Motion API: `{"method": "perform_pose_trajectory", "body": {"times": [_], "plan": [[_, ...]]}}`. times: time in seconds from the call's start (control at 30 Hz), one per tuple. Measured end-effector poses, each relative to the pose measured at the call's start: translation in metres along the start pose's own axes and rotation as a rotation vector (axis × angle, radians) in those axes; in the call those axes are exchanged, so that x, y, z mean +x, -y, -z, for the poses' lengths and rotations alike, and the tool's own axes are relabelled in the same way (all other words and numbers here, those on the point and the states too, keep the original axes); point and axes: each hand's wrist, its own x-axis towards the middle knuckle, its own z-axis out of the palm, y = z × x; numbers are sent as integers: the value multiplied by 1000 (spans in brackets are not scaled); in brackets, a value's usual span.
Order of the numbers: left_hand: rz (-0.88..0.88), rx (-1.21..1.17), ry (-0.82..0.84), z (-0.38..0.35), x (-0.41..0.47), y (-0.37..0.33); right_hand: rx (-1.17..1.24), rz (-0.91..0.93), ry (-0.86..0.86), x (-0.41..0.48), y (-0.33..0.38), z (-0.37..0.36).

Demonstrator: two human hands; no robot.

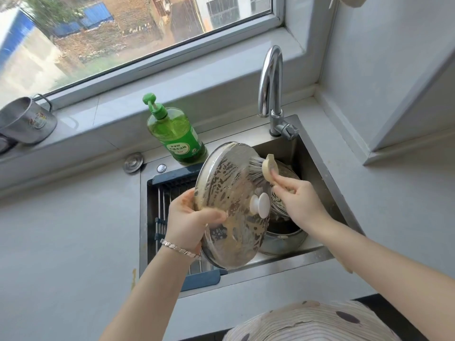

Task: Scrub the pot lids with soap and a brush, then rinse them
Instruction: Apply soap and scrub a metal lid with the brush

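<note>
— Well, roughly midway, judging by the lid [231, 205]: smeared all over with tan suds, scrubbed but not yet rinsed.
— Any rinsing under way?
— Doesn't look so. Can't make out any water coming from the tap [270, 89]. Soap clearly on, most likely from the green soap bottle [177, 134] standing left of the tap on the desk [73, 230].
— And where exactly, that lid?
— Held up on edge below the tap and a little left of it, over the sink [312, 163], white knob [259, 204] turned toward the camera.
— More lids to do?
— Possibly one, lower down below the tap, partly hidden behind the right hand [298, 195]: glass and steel, hard to tell lid from pot. Looks unwashed, so probably left to do.
— Left hand [189, 217]?
— Curled round the lid's rim on the side farthest from the tap, thumb lying across the soapy face, fingers hidden behind the glass. Seems a firm hold.
— Right hand, then?
— Closed on the pale handle of the brush [263, 168], fingers pinching it, bristles pressed against the lid's edge nearest the tap.
— So what remains?
— Finishing the scrub here, likely the underside too, then rinsing under the tap, then the same for whatever waits below.
</note>
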Motion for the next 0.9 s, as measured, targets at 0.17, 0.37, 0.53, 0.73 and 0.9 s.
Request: {"method": "perform_pose_trajectory", "body": {"times": [0.17, 0.37, 0.53, 0.73, 0.9], "plan": [[30, -194, -57, 3, 6, -2, -63, 211, 197, -36, 5, -17], [105, -240, -117, -5, 4, 12, 23, 112, -30, -5, -5, -14], [1, -263, -155, -15, 0, 23, 54, -28, -188, 11, -1, -26], [22, -134, -4, -14, -4, 29, 155, -66, -155, 17, -7, -29], [224, 71, 149, 6, 12, 6, -98, 134, 26, 5, -13, -9]]}}
